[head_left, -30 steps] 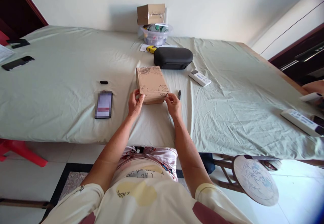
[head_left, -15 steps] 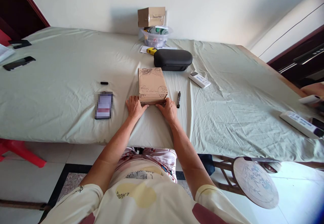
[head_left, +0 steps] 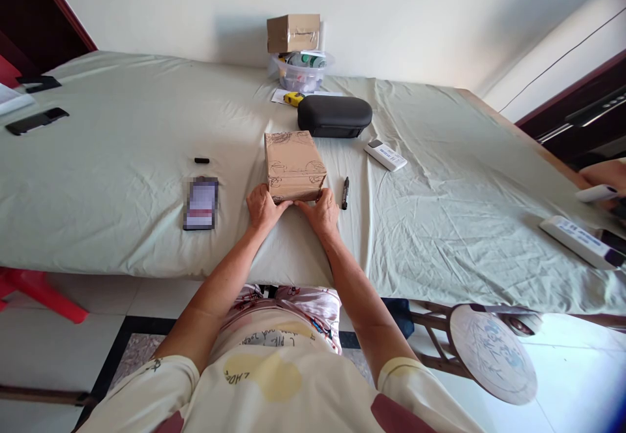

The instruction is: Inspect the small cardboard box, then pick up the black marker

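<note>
A brown cardboard box (head_left: pixel 294 156) with black scribbled drawings near its corners sits on the cloth-covered table in front of me. My left hand (head_left: pixel 264 208) grips its near left corner, thumb along the front bottom edge. At the near right corner, my right hand (head_left: pixel 320 211) holds it the same way, and the two thumbs almost meet. The fingers beyond the corners are partly hidden by the box. Just right of my right hand lies a black marker pen (head_left: pixel 345 193). A small black cap (head_left: pixel 201 160) lies to the left, above a phone (head_left: pixel 200 203) with a blurred screen.
Behind the box are a black hard case (head_left: pixel 335 115), a yellow tape measure (head_left: pixel 293 98) and a plastic tub (head_left: pixel 300 74) with another carton (head_left: pixel 293 33) on it. White devices (head_left: pixel 386 154) lie to the right. A round stool (head_left: pixel 493 351) stands below the table's right side.
The box's near side has tipped up slightly and the box has turned a little. Both thumbs have slid inward along its front bottom edge, closer together.
</note>
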A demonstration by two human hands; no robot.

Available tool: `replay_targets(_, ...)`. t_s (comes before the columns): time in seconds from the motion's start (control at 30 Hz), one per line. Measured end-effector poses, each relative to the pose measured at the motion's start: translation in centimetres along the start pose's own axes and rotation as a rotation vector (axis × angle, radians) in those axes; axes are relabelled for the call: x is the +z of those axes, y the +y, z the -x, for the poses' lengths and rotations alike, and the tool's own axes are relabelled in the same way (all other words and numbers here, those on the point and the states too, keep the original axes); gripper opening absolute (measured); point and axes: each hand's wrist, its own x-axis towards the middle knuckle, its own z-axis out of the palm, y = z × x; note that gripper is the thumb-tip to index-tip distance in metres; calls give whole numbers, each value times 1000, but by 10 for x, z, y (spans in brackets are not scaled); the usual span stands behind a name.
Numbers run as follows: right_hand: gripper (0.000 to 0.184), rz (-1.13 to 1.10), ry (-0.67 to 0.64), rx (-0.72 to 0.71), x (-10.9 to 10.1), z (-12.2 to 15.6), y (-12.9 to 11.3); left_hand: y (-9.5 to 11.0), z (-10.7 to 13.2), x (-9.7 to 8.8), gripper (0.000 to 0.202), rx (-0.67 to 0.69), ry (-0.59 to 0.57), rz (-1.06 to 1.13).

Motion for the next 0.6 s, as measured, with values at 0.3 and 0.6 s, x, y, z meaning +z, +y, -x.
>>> replay_targets(0.3,26,-179,-112,-48,-11,-10,6,-6,-6,-4,56,-38,-63,37)
replay_targets(0.6,8,-174,-162,-26,-19,-11,3,-11,-8,-3,56,-22,-30,61)
